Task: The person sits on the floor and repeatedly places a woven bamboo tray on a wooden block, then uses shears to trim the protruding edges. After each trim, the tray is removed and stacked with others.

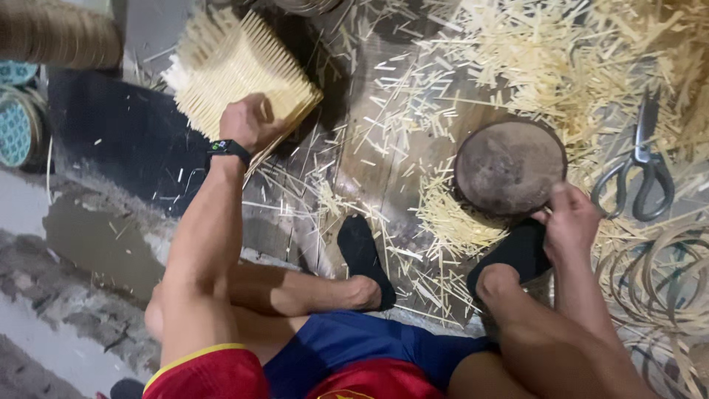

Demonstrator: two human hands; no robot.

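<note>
My left hand (247, 122) grips the near edge of a pale woven bamboo basket (236, 63) with upright slat ends, lying on the floor at upper left. A black watch sits on that wrist. My right hand (570, 218) rests closed beside my right foot in a black sock (517, 255), against the near rim of a round brown wooden block (509, 166). Whether it holds anything small I cannot tell. My other black-socked foot (363, 255) lies at the centre.
Large metal scissors (639, 174) lie right of the block. Cut bamboo strips (546, 66) cover the floor at top right. Coiled bamboo hoops (657, 277) lie at the right. A stack of woven rims (59, 33) stands top left.
</note>
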